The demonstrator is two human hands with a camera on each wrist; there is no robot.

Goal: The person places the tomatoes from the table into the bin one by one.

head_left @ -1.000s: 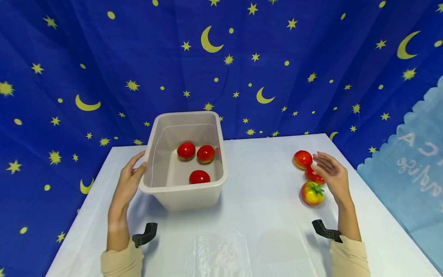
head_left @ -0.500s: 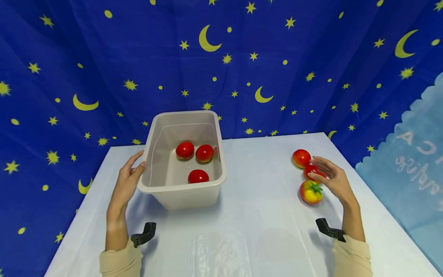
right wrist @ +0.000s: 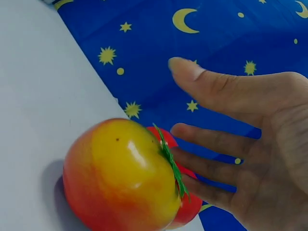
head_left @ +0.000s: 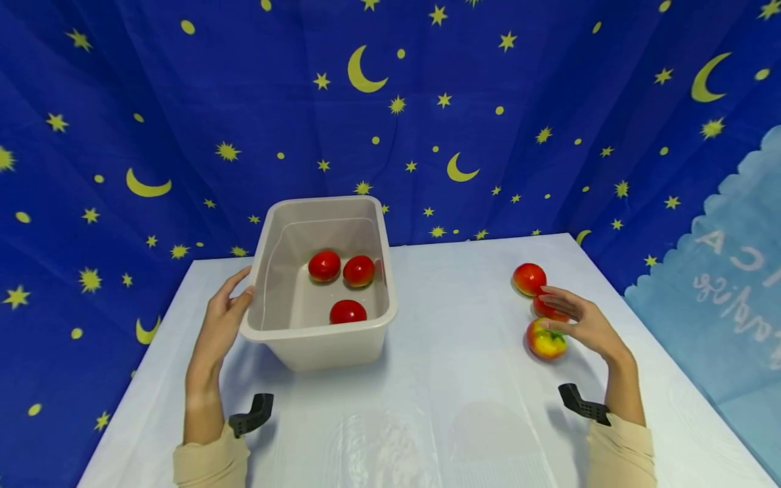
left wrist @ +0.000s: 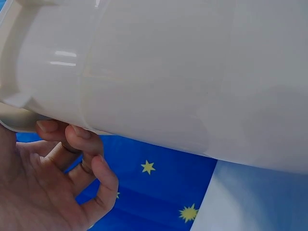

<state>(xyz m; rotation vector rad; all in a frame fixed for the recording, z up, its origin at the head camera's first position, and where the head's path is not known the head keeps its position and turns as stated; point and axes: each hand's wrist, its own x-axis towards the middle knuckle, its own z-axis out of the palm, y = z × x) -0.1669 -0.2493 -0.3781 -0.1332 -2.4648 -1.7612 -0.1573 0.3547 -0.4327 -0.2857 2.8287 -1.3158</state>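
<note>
A light grey plastic bin (head_left: 329, 349) stands on the left of the table with three red tomatoes inside, one of them the near tomato (head_left: 348, 312). My left hand (head_left: 221, 324) grips the bin's left rim, its fingers curled under the edge in the left wrist view. On the right, my right hand (head_left: 586, 325) hovers with fingers extended over a yellow-red tomato (right wrist: 120, 175) with a green leafy top. Behind that one, a red tomato (head_left: 549, 308) is partly hidden by the fingers. Farther back lies another red tomato (head_left: 529, 279).
A white cover lies over the table (head_left: 451, 379). Behind it hangs a blue curtain (head_left: 427, 122) with yellow moons and stars. A pale blue panel (head_left: 732, 271) with lettering is at the right.
My right hand has shifted nearer and lower, from beside the middle red tomato to over the leafy yellow-red one. The left hand stays on the bin's rim.
</note>
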